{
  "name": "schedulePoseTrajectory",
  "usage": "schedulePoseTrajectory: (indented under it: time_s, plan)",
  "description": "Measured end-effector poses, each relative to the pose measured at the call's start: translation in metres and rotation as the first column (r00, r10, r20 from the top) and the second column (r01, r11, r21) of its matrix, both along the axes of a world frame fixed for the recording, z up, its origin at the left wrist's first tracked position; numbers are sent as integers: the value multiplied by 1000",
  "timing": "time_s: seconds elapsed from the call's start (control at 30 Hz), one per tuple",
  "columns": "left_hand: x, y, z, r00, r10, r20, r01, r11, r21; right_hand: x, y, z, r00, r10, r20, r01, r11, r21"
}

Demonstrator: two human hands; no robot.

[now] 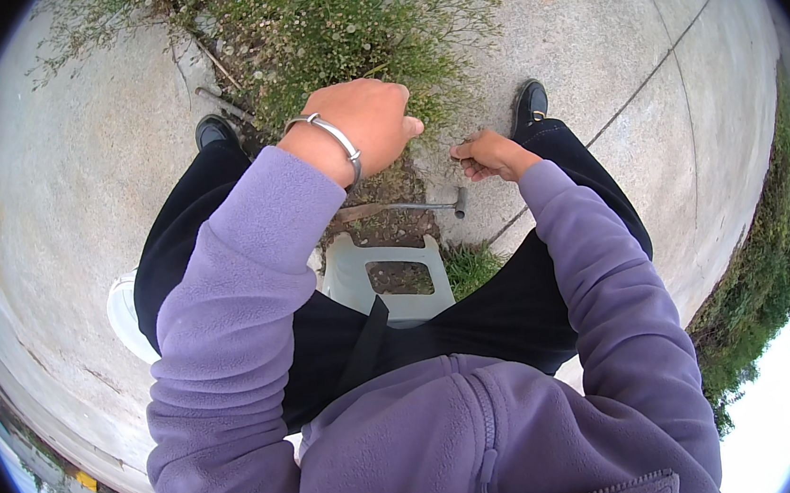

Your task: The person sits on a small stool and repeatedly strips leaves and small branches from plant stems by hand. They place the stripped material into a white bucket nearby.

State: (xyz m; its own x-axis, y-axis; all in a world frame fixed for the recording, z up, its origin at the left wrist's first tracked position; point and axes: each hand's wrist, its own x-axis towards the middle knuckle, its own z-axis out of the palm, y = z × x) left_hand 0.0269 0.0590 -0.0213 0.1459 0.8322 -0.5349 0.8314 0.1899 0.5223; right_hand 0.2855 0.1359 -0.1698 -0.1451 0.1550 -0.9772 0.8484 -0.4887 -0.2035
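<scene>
A dense clump of weeds (346, 30) with small pale flower heads grows from a strip of soil between concrete slabs. At its near edge is my left hand (362, 125), a metal bangle on the wrist, its fingers curled down and mostly hidden from view. My right hand (490, 155) is right of the clump, thumb and fingertips pinched together at thin, wispy stems. Below both hands, a small metal-headed hand tool (427, 205) with a flat brownish part at its left end lies across the soil.
A pale plastic stool (340, 273) stands between my legs, beside a grass tuft (472, 267). A rod-like piece (224, 104) lies near my left shoe (215, 131). My right shoe (531, 103) rests on concrete. A white round object (127, 318) is beyond my left leg.
</scene>
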Motion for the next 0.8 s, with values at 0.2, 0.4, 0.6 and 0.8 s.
schedulePoseTrajectory:
  time_s: [0.2, 0.4, 0.6, 0.8]
  plan:
    - [1, 1, 4, 1000, -17, -20, 17, 1000, 0, -4, -12, 26, 975, -222, -14, 221, 974, -44]
    - [0, 1, 2, 1000, -11, -6, 11, 1000, 1, -7, -22, 55, 962, -222, -158, 223, 975, -8]
    - [-2, -1, 2, 1000, -9, -9, 9, 1000, 21, -12, -16, 67, 964, -187, -190, 194, 981, 20]
    - [-2, 2, 7, 1000, -2, -1, 2, 1000, -4, -13, -11, 75, 972, -123, -202, 137, 989, 57]
